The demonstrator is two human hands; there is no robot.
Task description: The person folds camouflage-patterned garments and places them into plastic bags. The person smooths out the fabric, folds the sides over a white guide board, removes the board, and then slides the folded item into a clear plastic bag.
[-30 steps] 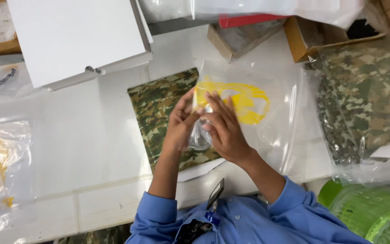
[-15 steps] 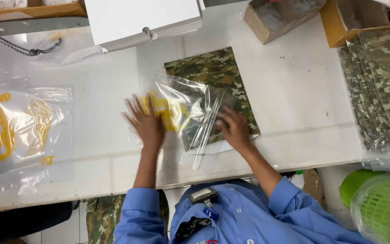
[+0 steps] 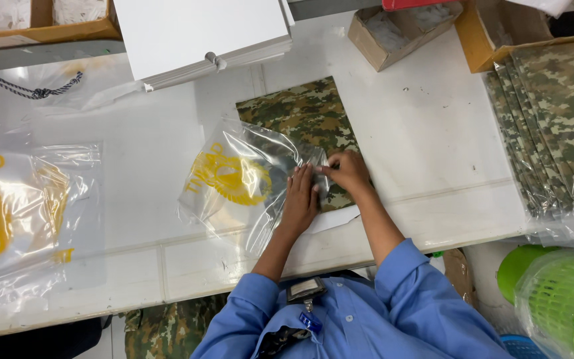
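A clear plastic bag [image 3: 234, 179] with a yellow print lies on the white table [image 3: 433, 133], its open end over a folded camouflage cloth [image 3: 303, 116]. My left hand [image 3: 299, 199] presses flat on the bag near its opening. My right hand [image 3: 347, 169] pinches the bag's edge where it meets the near end of the cloth. Both sleeves are blue.
A stack of empty printed bags [image 3: 14, 213] lies at the left. Bagged camouflage cloths [image 3: 553, 126] are piled at the right. A clipped white board stack [image 3: 200, 33] and cardboard boxes [image 3: 400, 26] stand at the back. A green basket [image 3: 559, 299] sits at lower right.
The bag was held up in both hands, then laid down. Both hands have come together at its opening over the cloth's near end.
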